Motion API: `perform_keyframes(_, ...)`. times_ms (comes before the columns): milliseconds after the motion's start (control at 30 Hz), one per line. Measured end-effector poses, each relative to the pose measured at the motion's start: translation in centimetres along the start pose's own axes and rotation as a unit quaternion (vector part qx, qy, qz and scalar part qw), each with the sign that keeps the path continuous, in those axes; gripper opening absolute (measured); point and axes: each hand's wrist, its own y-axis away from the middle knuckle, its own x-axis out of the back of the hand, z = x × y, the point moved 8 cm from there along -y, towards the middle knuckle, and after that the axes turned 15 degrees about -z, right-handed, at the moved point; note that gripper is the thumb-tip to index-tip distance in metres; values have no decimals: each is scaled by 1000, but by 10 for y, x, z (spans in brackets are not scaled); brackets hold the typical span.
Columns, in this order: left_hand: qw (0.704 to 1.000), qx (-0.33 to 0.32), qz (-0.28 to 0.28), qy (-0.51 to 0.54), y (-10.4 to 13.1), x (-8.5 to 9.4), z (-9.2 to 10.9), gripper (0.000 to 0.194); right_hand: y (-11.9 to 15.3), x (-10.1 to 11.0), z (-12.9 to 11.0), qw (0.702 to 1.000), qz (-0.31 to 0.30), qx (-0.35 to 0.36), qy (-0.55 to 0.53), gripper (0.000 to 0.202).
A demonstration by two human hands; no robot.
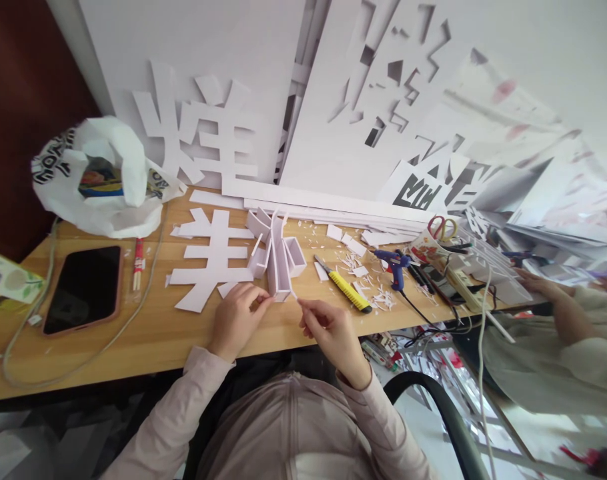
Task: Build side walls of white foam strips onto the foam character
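A white foam-board character part with raised side walls [282, 267] stands on the wooden table in front of me. At its near end, my left hand [241, 317] pinches the lower left corner between thumb and fingers. My right hand [336, 337] is closed at the lower right, its fingertips on the end of a thin white strip [294, 292] that runs up to the part. Left of it lies a flat white cut-out character [212, 253]. A yellow utility knife [348, 290] rests to the right, blade out.
A blue glue gun [397, 267] lies among white scraps [381, 297]. To the left are a phone [85, 287], a looping cable and a plastic bag [103, 213]. Foam boards [353, 153] lean at the back. Scissors [442, 228] stand in a holder; a co-worker's arm [558, 303] is at right.
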Motion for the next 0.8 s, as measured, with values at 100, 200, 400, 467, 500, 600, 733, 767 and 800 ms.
perform_keyframes(100,1000,-31,-3,7,0,2,8,11,1,1,-2,1000,2,-3,8,30)
perform_keyframes(200,999,-48,-1,25,0,7,14,8,3,2,-4,1000,1,-4,13,30)
perform_keyframes(400,996,-14,58,59,6,22,11,21,2,-3,-1,1000,-19,-17,-2,29)
perform_keyframes(467,994,7,77,70,8,25,7,26,-1,-6,2,999,-23,-22,-5,28)
perform_keyframes(500,993,21,86,78,10,26,4,27,-2,-7,4,999,-25,-26,-4,28)
perform_keyframes(600,987,56,112,100,13,27,-3,28,-4,-10,8,998,-41,-43,14,24)
perform_keyframes(733,984,62,130,101,16,29,-6,28,-4,-10,9,997,-49,-57,21,21)
perform_keyframes(767,985,58,133,98,16,29,-5,28,-3,-9,9,997,-43,-54,17,22)
perform_keyframes(800,985,53,137,94,16,30,-4,27,-2,-8,8,998,-37,-51,12,23)
